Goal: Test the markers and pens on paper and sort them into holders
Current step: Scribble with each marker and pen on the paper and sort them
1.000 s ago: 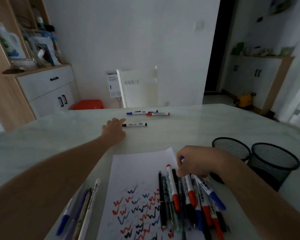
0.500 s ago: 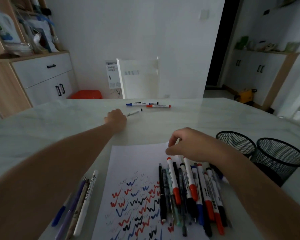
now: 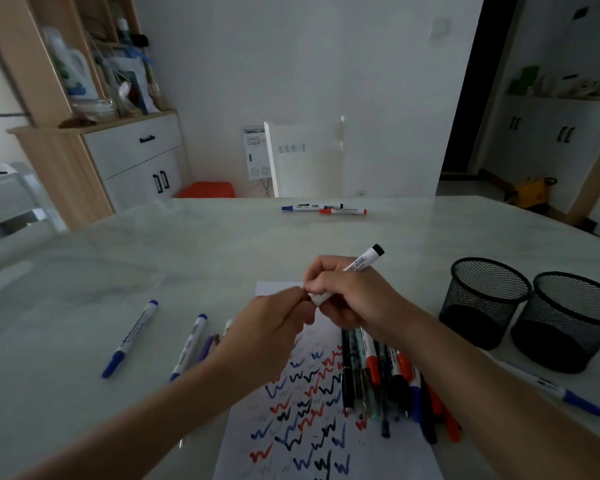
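Marker (image 3: 361, 263) fetched from far table (image 3: 187, 254) | left grip (image 3: 274, 330), right grip (image 3: 357, 299) both holding it | above paper (image 3: 392, 452) edge

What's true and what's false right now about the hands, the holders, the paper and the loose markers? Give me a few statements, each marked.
1. Both hands are on one marker. True: the right hand grips the black-tipped marker, and the left hand pinches its near end.
2. Pens already stand in the holders. False: nothing sticks out of the inner holder or the outer holder.
3. The paper is blank. False: the paper bears red, blue and black squiggles.
4. Markers lie at the far side. True: the far markers lie flat on the table.
5. The pen pile lies left of the paper. False: the pen pile lies on the paper's right part.
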